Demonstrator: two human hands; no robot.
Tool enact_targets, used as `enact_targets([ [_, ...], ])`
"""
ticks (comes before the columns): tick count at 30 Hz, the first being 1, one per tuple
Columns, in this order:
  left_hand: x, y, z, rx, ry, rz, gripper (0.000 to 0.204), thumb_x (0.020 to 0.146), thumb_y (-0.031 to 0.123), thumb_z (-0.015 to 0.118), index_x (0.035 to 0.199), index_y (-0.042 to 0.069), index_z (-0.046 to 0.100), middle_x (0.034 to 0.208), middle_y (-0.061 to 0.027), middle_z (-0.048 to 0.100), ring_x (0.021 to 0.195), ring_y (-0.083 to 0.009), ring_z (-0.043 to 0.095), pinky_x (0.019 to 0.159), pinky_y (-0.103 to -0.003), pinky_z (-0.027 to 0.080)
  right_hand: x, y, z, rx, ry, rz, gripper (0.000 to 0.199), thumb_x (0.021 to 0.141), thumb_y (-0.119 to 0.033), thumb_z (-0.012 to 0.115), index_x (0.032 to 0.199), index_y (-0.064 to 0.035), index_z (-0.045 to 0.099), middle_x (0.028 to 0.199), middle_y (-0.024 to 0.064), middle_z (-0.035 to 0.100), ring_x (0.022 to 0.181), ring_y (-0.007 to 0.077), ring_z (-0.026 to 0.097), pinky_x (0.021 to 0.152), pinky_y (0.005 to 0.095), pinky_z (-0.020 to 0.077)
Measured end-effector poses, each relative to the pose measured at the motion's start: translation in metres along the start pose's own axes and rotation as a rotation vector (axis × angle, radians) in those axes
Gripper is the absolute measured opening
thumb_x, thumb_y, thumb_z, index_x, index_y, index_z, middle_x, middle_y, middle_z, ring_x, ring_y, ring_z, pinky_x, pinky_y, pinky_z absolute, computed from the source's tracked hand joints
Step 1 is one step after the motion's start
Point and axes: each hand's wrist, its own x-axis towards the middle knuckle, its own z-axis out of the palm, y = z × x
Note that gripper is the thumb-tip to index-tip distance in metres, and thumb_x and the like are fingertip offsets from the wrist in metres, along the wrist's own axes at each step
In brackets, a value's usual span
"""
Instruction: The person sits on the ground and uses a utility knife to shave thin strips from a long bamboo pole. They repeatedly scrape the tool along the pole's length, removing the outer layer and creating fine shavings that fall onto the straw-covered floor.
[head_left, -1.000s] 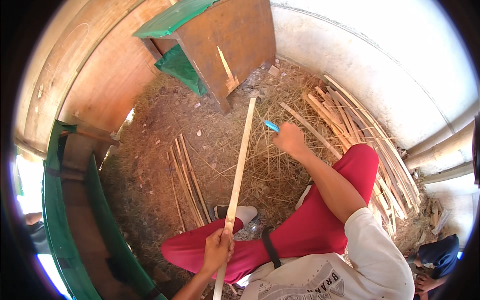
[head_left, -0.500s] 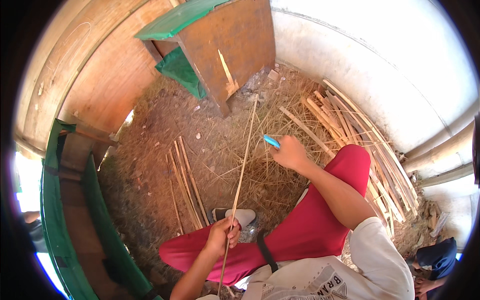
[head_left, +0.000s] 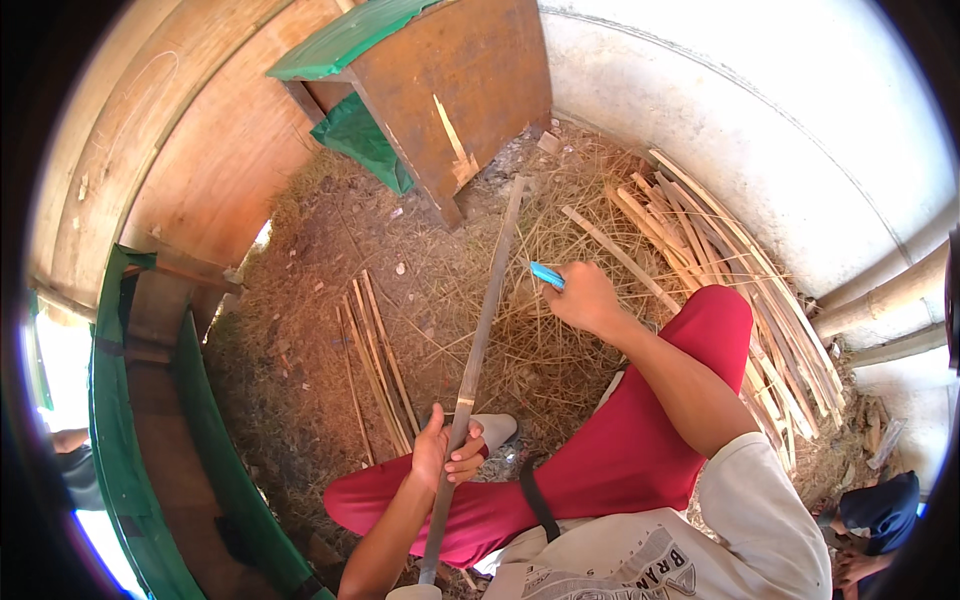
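Cradling a long grey-brown bamboo strip (head_left: pixel 487 310) that slants above red trousers (head_left: pixel 630 435), the left hand (head_left: pixel 429 455) curls loosely around its lower part, thumb lifted, while the right hand (head_left: pixel 587 298), fisted, grasps a blue-handled tool (head_left: pixel 547 276) just beside the strip's upper half. To the right, split strips (head_left: pixel 722 285) lie heaped on straw-strewn ground (head_left: pixel 555 375); farther back, green sheeting (head_left: pixel 363 148) shows inside a wooden desk's (head_left: pixel 460 90) open compartment.

A long, narrow grey-brown strip (head_left: pixel 485 320) slants, pale-banded; a blue tool (head_left: pixel 546 275) is held near.
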Motion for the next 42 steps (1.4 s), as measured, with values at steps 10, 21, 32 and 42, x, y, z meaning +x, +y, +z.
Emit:
enact_targets([
  [10, 0.014, 0.006, -0.004, 0.173, 0.034, 0.006, 0.069, 0.101, 0.066, 0.031, 0.102, 0.002, 0.059, 0.057, 0.0044, 0.031, 0.038, -0.0062, 0.030, 0.034, -0.023, 0.027, -0.003, -0.002, -0.004, 0.037, 0.001, -0.006, 0.018, 0.086, -0.022, 0.065, 0.088, -0.0070, 0.075, 0.071, 0.0163, 0.069, 0.071, 0.0348, 0.070, 0.073, 0.0478, 0.0565],
  [21, 0.051, -0.007, 0.027, 1.143, 0.589, 0.276, 0.061, 0.106, 0.055, 0.033, 0.079, 0.004, 0.052, 0.060, -0.0022, 0.046, 0.050, -0.0121, 0.045, 0.048, -0.032, 0.037, -0.017, -0.003, 0.015, -0.289, -0.097, -0.166, 0.018, 0.081, -0.016, 0.064, 0.083, 0.0007, 0.071, 0.079, 0.0214, 0.069, 0.074, 0.0390, 0.070, 0.069, 0.0495, 0.0561],
  [32, 0.069, -0.002, 0.056, 1.551, 0.749, 0.334, 0.062, 0.108, 0.045, 0.031, 0.100, -0.008, 0.061, 0.085, -0.0342, 0.061, 0.086, -0.0531, 0.060, 0.078, -0.055, 0.046, -0.021, -0.015, 0.018, -0.380, -0.163, -0.210, 0.013, 0.078, -0.011, 0.066, 0.080, 0.0010, 0.070, 0.082, 0.0216, 0.069, 0.078, 0.0385, 0.071, 0.070, 0.0477, 0.0568],
  [42, 0.077, -0.005, 0.052, 1.517, 0.771, 0.371, 0.062, 0.108, 0.043, 0.030, 0.094, -0.009, 0.061, 0.086, -0.0376, 0.060, 0.089, -0.0560, 0.059, 0.077, -0.057, 0.045, -0.025, -0.023, 0.022, -0.404, -0.179, -0.162, 0.016, 0.083, -0.013, 0.063, 0.081, 0.0009, 0.072, 0.085, 0.0212, 0.070, 0.079, 0.0385, 0.072, 0.072, 0.0476, 0.0572],
])
